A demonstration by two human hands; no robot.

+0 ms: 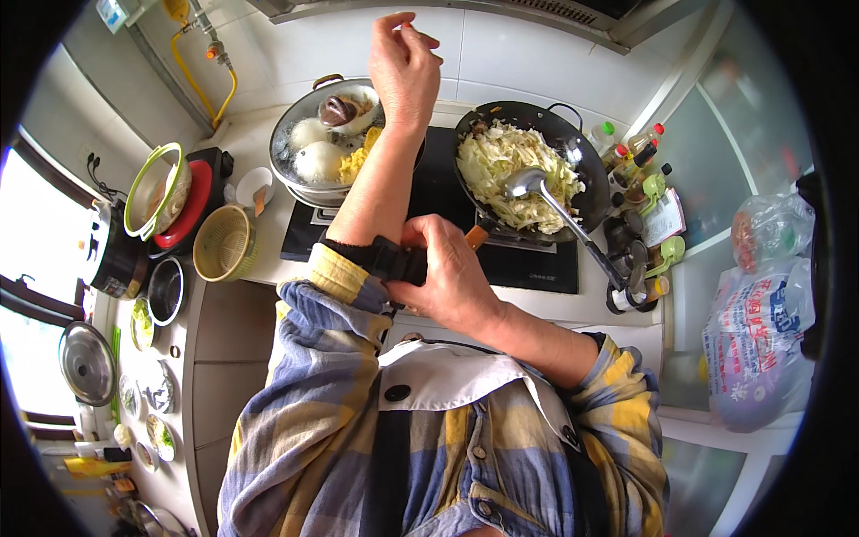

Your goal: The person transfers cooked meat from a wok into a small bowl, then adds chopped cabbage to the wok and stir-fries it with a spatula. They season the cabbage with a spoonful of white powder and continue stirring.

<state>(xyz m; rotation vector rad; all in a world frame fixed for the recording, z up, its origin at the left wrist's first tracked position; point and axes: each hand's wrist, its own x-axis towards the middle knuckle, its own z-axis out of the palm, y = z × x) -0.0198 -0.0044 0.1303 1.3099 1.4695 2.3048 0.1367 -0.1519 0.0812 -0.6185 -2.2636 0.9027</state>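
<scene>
My left hand (pixel 406 74) is raised near the tiled wall, empty, its fingers loosely bent and partly apart. My right hand (pixel 446 268) grips a black strapped device (pixel 402 262) on my left forearm, beside the rolled plaid cuff. Behind my left forearm is a covered steamer pot (pixel 312 151); its glass lid shows pale rounded food and a yellow food. At the right, a black wok (pixel 594 168) on the hob holds shredded cabbage (pixel 496 161). A metal ladle (pixel 527 181) rests in it, handle over the near right rim.
Left are a plastic colander (pixel 225 241), a lidded green-rimmed bowl (pixel 161 191), a black bowl (pixel 166 292) and a rice cooker (pixel 111 248). Plates of food line the left counter. Seasoning bottles (pixel 644 137) and jars stand right of the wok. A filled plastic bag (pixel 758 349) hangs at far right.
</scene>
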